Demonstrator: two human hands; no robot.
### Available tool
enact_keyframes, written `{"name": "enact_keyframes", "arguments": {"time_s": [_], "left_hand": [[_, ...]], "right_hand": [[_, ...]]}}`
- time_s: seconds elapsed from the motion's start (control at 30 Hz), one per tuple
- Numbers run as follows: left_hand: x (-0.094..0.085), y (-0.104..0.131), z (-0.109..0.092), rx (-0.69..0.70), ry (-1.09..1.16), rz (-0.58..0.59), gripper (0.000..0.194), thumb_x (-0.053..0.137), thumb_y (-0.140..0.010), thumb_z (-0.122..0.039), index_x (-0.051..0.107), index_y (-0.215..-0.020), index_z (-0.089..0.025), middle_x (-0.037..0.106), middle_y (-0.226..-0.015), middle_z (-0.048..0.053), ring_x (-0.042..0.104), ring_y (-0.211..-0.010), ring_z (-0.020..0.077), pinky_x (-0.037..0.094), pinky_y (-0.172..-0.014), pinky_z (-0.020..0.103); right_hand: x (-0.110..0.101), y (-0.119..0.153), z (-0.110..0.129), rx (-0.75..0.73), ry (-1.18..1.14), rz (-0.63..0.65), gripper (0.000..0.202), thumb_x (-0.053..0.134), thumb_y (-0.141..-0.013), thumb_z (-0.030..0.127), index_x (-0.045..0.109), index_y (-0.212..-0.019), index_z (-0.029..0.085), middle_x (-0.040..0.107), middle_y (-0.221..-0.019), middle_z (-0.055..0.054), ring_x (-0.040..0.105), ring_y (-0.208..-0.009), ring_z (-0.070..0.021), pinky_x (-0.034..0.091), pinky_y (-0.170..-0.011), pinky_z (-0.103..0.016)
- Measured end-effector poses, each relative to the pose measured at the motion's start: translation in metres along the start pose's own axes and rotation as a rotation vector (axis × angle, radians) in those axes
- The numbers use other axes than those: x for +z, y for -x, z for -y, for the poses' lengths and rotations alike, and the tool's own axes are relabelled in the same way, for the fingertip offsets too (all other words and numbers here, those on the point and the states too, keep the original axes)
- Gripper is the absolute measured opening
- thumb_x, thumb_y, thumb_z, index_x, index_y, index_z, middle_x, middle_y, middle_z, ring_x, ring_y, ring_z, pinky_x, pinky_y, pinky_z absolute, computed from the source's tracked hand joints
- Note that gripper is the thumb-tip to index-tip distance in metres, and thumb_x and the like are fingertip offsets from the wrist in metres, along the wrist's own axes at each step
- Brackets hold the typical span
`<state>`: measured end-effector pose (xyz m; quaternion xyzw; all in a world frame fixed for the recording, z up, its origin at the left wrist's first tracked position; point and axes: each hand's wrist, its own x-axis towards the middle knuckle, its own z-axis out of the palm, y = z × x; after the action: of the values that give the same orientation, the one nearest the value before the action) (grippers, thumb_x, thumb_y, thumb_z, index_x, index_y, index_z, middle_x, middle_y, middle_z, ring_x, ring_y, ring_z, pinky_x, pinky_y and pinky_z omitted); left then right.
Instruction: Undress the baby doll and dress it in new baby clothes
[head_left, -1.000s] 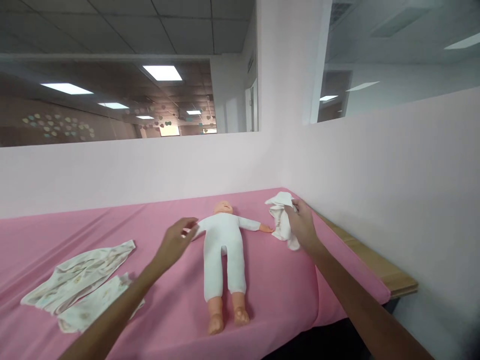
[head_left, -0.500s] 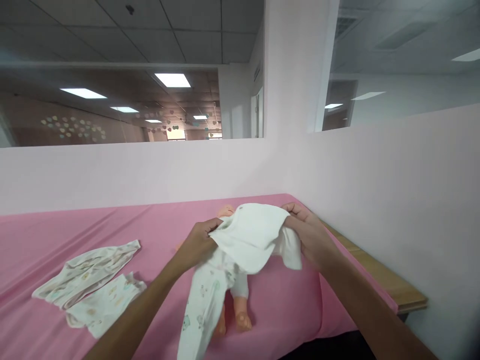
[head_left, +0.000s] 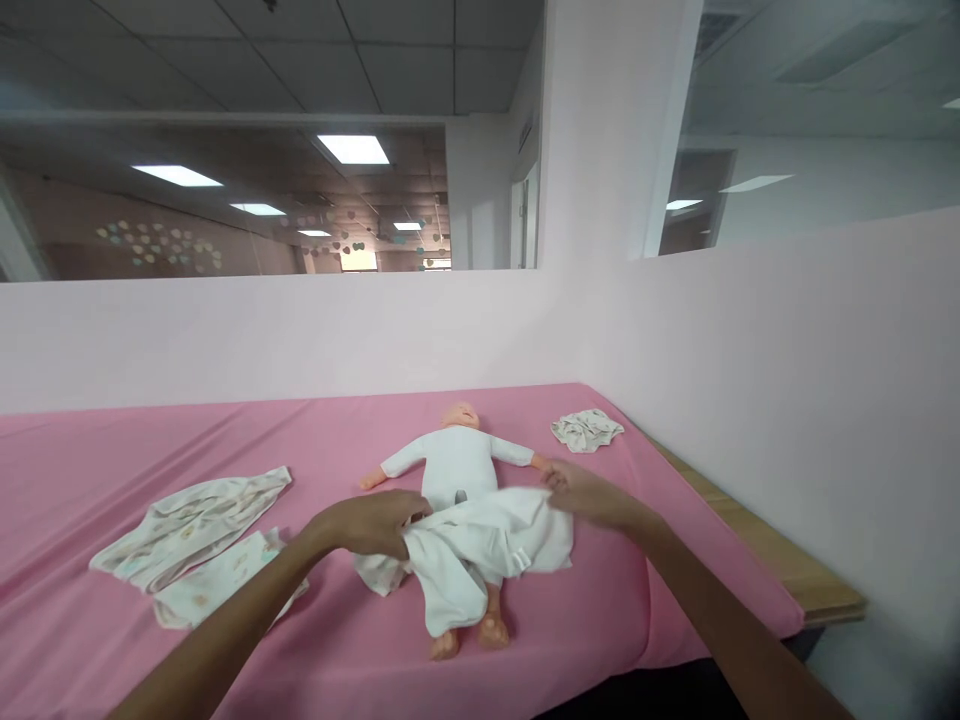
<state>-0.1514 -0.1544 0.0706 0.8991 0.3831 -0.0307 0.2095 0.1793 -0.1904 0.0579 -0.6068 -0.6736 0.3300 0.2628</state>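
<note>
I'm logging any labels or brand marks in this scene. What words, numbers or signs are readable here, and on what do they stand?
None can be read.
white garment held over the doll by the left hand and right hand: a small pale tab, too small to read.
printed clothes on the pink sheet: pictures only, blurred.
</note>
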Motion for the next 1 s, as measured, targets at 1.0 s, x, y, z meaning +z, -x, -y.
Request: {"name": "enact_keyframes", "arguments": {"time_s": [1.0], "left_hand": [[-0.018,0.075,-0.034,-0.009,0.281,-0.654,0.030,0.050,-0.090,-0.049,0.068,-0.092,-0.025,0.070,-0.092,0.000,0.063,-0.081,0.0161,0.047,-0.067,0.021]], "right_hand": [[0.011,0.043,0.091,-0.470,-0.129,-0.432,0.022,0.047,-0.094,0.038,0.059,-0.084,0.022,0.060,-0.080,0.001,0.054,-0.076,-0.0141,0.042,-0.065,-0.025]]}}
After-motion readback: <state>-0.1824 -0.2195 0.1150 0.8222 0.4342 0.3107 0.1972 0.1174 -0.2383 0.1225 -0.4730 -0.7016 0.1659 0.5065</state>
